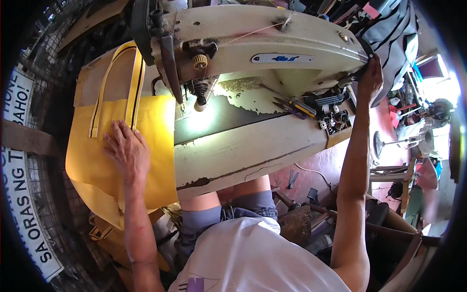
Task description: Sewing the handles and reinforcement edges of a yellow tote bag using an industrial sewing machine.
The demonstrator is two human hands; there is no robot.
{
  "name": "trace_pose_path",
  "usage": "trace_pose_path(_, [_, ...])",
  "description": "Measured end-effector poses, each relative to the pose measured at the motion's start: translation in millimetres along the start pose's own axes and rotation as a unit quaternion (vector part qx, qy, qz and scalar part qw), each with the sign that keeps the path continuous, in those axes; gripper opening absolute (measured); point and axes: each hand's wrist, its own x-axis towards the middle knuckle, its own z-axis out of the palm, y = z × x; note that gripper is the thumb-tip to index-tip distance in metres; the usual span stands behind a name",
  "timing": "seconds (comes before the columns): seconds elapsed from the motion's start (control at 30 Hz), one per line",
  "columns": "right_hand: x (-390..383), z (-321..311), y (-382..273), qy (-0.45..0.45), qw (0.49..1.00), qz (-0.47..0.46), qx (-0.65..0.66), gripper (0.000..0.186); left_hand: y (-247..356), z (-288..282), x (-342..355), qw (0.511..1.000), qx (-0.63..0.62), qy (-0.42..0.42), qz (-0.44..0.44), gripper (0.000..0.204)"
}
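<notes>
A yellow bag panel (158, 121) lies across the left end of a sewing machine's bed, its lower part hanging over the front. A yellow strap with a dark centre stripe (132, 92) loops up from it. My left hand (129, 151) rests on the panel, fingers spread, fingertips by the strap's lower end. At the far right end of the pale sewing machine (228, 36), my right hand (371, 80) is closed on the rim of the dark handwheel (366, 45). The needle area is partly hidden behind the machine head and a glare of light.
A screwdriver (300, 105) and other tools lie on the machine bed, beside a small tray of bobbins (338, 126). A worn table edge (233, 177) runs above my knees. On the reddish floor lie dark scissors (293, 179). A wire mesh wall with a sign (36, 228) stands left.
</notes>
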Motion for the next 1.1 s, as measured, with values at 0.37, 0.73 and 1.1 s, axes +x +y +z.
trace_pose_path(0.37, [-198, -17, -57, -0.387, 0.873, -0.219, -0.199, 0.034, 7, -15, -9, 0.943, -0.164, 0.166, 0.236, 0.028])
trace_pose_path(0.73, [-192, -3, -67, -0.414, 0.808, -0.334, -0.254, 0.024, -1, -23, 16, 0.925, -0.064, 0.12, 0.354, 0.014])
trace_pose_path(1.1, [-267, 22, -186, -0.555, 0.825, -0.045, 0.095, 0.017, -14, -42, 33, 0.85, -0.451, -0.181, 0.206, 0.011])
